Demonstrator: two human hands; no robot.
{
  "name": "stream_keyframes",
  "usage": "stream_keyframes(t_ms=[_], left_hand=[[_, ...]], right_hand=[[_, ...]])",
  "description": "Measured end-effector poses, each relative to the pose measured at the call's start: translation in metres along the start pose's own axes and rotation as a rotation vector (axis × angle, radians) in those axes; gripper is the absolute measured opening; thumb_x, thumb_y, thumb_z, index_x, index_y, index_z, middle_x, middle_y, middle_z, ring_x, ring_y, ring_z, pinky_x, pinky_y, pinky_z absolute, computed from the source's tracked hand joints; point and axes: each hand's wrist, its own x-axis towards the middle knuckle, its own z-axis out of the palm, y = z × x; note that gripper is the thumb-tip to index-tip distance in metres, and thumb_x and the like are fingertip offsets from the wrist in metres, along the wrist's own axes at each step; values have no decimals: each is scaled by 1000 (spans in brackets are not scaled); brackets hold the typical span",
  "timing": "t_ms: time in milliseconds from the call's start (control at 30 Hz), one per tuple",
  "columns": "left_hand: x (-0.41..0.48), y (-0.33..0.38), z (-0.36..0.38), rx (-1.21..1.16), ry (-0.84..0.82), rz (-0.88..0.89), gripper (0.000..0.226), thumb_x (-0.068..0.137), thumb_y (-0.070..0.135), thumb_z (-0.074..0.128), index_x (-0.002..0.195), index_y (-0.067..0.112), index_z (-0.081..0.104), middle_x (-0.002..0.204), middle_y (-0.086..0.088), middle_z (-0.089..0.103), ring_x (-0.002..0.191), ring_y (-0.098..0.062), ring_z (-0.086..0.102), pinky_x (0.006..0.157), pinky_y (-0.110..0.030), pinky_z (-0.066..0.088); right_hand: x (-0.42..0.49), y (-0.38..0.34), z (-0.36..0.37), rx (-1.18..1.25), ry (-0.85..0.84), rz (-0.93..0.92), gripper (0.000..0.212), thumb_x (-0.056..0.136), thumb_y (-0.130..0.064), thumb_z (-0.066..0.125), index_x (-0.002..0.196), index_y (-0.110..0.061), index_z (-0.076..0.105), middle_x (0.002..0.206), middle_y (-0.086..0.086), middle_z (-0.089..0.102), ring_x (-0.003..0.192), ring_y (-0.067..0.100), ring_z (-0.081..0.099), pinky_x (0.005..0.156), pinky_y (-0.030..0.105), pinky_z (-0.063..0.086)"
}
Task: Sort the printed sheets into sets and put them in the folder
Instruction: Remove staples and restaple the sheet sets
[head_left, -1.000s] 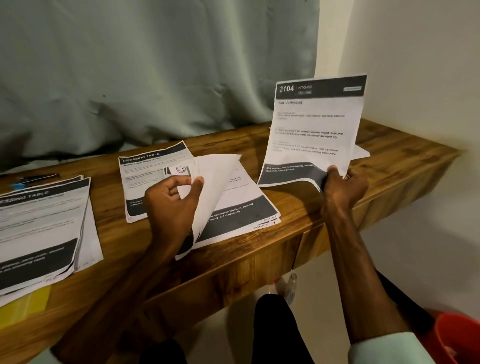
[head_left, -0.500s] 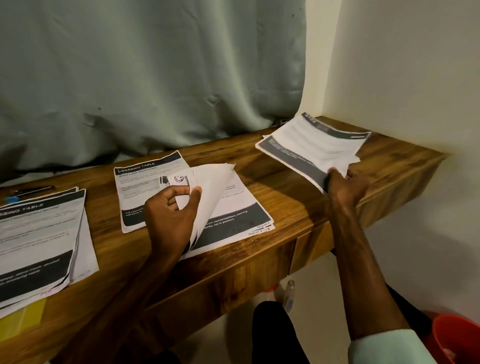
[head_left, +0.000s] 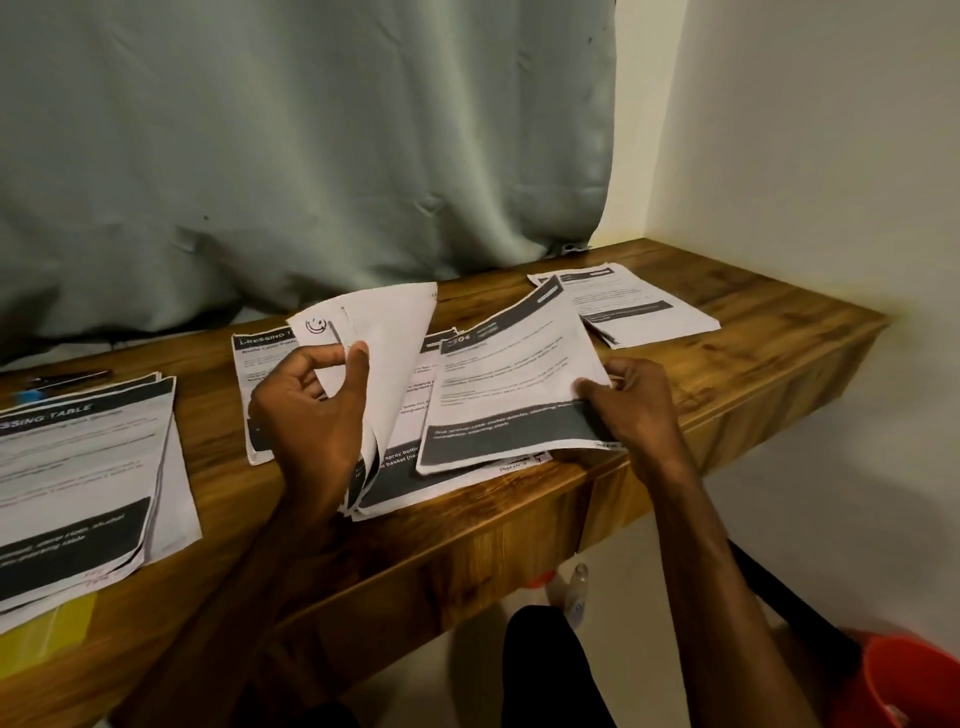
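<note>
Head view: left hand (head_left: 306, 410) pinches the lifted pages (head_left: 384, 338) of the middle pile between thumb and fingers, curling them up off the desk (head_left: 753, 364) near its front edge. Right hand (head_left: 634, 410) grips a loose printed sheet (head_left: 509, 395) by its right edge, low over that pile. Other sets: left stack (head_left: 78, 478) at the desk's left edge over a yellow folder (head_left: 47, 623), right stack (head_left: 639, 306) near the far right corner.
</note>
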Motion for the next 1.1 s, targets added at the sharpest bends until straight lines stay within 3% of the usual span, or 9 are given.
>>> stream_keyframes(t_ms=[167, 333, 433, 533, 633, 767, 900, 1000, 1100], left_hand=[[-7, 9, 4, 40, -136, 144, 20, 91, 32, 76, 97, 13, 74, 109, 1, 75, 94, -7, 70, 78, -10, 51], [-10, 11, 11, 117, -298, 335, 11, 91, 25, 77, 94, 15, 74, 94, 12, 71, 81, 8, 66, 71, -8, 52], [-17, 6, 18, 184, -470, 427, 7, 90, 22, 78, 88, 15, 75, 88, 13, 73, 73, 5, 65, 67, -10, 48], [-26, -2, 27, 280, -645, 440, 9, 89, 26, 79, 86, 18, 76, 82, 17, 69, 70, 2, 59, 67, -19, 47], [-33, -7, 32, 354, -803, 377, 16, 88, 41, 77, 93, 26, 77, 92, 18, 74, 83, 0, 66, 75, -29, 57], [-32, 3, 20, 202, -1018, 268, 20, 91, 46, 72, 99, 28, 78, 97, 20, 75, 91, 4, 68, 79, -22, 56], [-11, 8, -4, 131, -788, 123, 23, 100, 34, 61, 100, 18, 77, 100, 11, 76, 90, -1, 71, 79, -20, 58], [16, -12, -22, 596, -565, 44, 31, 96, 50, 63, 99, 20, 70, 97, 6, 74, 88, -12, 69, 78, -34, 57], [23, -30, -38, 888, -629, -104, 43, 91, 52, 69, 110, 14, 60, 114, -3, 69, 101, -24, 65, 84, -38, 54]], right_hand=[[-4, -13, 32, 7, -212, 16, 25, 95, -11, 70, 120, -12, 72, 114, -2, 74, 85, 9, 73, 68, 25, 62], [1, -16, 64, 50, -339, 40, 17, 93, -11, 70, 109, -16, 76, 105, 2, 78, 85, 17, 77, 75, 36, 64], [4, -17, 72, 34, -410, 69, 22, 101, -22, 62, 102, -6, 77, 92, 9, 78, 73, 20, 73, 64, 32, 57], [12, -15, 73, 62, -341, 144, 43, 103, -31, 53, 93, 6, 72, 76, 22, 69, 59, 28, 59, 52, 31, 45], [21, -8, 67, -27, -253, 67, 61, 97, -55, 49, 86, 1, 71, 85, 24, 73, 77, 44, 70, 69, 55, 58], [24, -12, 57, -165, -196, -55, 62, 102, -53, 51, 78, 2, 69, 76, 19, 72, 67, 35, 68, 67, 44, 57], [28, -13, 67, -322, -288, -106, 70, 96, -62, 56, 71, 2, 69, 61, 13, 65, 54, 19, 53, 57, 31, 41], [37, -12, 75, -340, -348, -25, 73, 90, -72, 54, 63, -5, 58, 58, 5, 55, 56, 18, 51, 59, 30, 39], [51, -20, 72, -432, -438, 26, 65, 85, -82, 48, 76, -18, 59, 77, 1, 58, 77, 21, 59, 67, 31, 46]])
